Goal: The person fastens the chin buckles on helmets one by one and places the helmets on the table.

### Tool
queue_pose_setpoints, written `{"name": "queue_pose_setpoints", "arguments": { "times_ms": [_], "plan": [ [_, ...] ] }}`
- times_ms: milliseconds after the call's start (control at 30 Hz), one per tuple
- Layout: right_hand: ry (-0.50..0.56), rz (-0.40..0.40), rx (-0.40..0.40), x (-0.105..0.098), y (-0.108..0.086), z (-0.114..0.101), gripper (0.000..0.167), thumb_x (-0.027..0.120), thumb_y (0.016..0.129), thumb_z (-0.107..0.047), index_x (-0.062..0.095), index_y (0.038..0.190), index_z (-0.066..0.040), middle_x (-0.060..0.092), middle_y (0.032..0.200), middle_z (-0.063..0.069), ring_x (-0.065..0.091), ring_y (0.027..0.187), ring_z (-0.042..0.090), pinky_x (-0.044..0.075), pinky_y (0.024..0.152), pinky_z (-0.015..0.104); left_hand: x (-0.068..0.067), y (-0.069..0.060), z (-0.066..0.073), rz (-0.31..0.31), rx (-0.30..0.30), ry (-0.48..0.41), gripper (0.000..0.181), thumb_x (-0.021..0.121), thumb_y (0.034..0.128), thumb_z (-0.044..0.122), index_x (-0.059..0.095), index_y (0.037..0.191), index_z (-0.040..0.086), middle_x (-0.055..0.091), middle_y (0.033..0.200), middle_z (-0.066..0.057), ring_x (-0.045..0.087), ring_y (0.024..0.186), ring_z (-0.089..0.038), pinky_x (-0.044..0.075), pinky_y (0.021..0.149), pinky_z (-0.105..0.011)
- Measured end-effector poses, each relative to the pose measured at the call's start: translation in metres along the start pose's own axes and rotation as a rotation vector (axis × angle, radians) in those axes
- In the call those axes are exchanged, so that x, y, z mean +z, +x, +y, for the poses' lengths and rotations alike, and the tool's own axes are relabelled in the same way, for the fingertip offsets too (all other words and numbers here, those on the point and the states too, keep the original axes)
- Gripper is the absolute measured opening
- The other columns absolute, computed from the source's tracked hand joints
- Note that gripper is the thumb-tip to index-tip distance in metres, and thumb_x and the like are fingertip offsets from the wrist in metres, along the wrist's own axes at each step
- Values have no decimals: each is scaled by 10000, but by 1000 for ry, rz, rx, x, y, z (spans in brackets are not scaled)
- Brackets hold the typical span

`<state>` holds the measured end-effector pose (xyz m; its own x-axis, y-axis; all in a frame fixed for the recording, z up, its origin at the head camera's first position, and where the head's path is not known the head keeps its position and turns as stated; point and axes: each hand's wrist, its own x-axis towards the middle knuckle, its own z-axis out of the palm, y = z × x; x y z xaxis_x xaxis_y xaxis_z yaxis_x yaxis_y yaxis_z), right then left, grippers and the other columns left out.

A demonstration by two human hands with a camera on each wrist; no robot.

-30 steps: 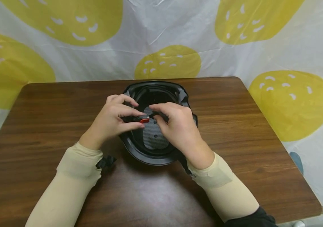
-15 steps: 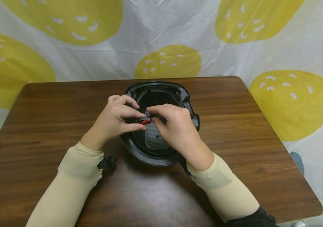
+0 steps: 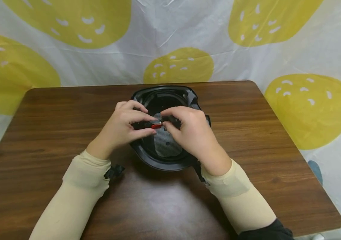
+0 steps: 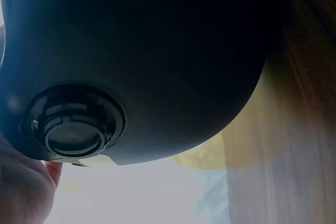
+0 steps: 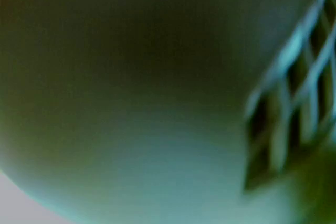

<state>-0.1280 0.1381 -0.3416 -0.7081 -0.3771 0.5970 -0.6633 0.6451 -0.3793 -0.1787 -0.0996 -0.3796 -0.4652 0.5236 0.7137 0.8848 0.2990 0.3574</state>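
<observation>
A black helmet-like shell (image 3: 158,164) lies hollow side up on the table, with a grey ribbed pad (image 3: 167,143) inside. Above its hollow, the left hand (image 3: 119,123) pinches a small black buckle with a red part (image 3: 156,126) between thumb and finger. The right hand (image 3: 192,131) pinches a dark piece at the buckle's right end; its fingers partly hide that piece. In the left wrist view the shell's dark outer side (image 4: 173,77) shows a round knob (image 4: 75,138), with part of the left hand (image 4: 23,187) at the lower left. The right wrist view is blurred.
The brown wooden table (image 3: 263,150) reaches back to a white curtain (image 3: 176,23) with yellow shapes. A small black object (image 3: 114,171) is beside the left sleeve (image 3: 83,180). A dark strap (image 3: 198,171) hangs by the right wrist.
Both hands and the buckle have shifted slightly to the right, still close together. The right hand's fingers have moved a little, and the shell has shifted slightly.
</observation>
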Motion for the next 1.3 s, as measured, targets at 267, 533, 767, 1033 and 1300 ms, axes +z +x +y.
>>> {"name": "queue_pose_setpoints", "arguments": {
  "times_ms": [267, 533, 767, 1033, 1300],
  "plan": [
    [-199, 117, -23, -14, 1, 35, 522, 921, 846, -358, 778, 1201, -4, 706, 1310, 239, 563, 1357, 455, 367, 1195, 513, -3, 1, -1, 18, 13, 74, 277, 987, 769, 236, 873, 1011, 166, 715, 1329, -125, 524, 1261, -409, 330, 998, -629],
    [-260, -8, 23, -12, 3, 63, 792, 815, 861, -586, 674, 1441, -65, 536, 1568, 199, 387, 1523, 421, 335, 1184, 634, -6, -3, -8, -49, -21, 23, 236, 984, 768, 180, 873, 972, 134, 330, 1664, -307, 254, 1518, -581, 146, 1233, -672],
    [-246, -156, 24, -10, 2, 70, 939, 763, 871, -658, 533, 1580, -87, 406, 1675, 141, 284, 1580, 383, 291, 1211, 628, -9, -4, -7, -133, -153, -6, 616, 991, 777, 239, 756, 1333, 116, 184, 1735, -254, 188, 1583, -476, 227, 1217, -672],
    [-233, -184, 44, -7, 1, 73, 946, 742, 873, -699, 464, 1640, -219, 284, 1736, 134, 237, 1572, 479, 201, 1259, 583, -11, -6, -8, -150, -271, -87, 1173, 934, 815, 503, 270, 1699, 113, 13, 1782, -120, 51, 1631, -318, 239, 1211, -671],
    [-212, -232, 84, -5, 3, 79, 939, 744, 897, -661, 433, 1653, -198, 217, 1758, 123, 208, 1584, 458, 174, 1273, 548, -11, -11, -18, -119, -298, -229, 1276, 848, 835, 629, 61, 1729, 171, 62, 1778, -39, 49, 1626, -199, 129, 1279, -518]
  ]
}}
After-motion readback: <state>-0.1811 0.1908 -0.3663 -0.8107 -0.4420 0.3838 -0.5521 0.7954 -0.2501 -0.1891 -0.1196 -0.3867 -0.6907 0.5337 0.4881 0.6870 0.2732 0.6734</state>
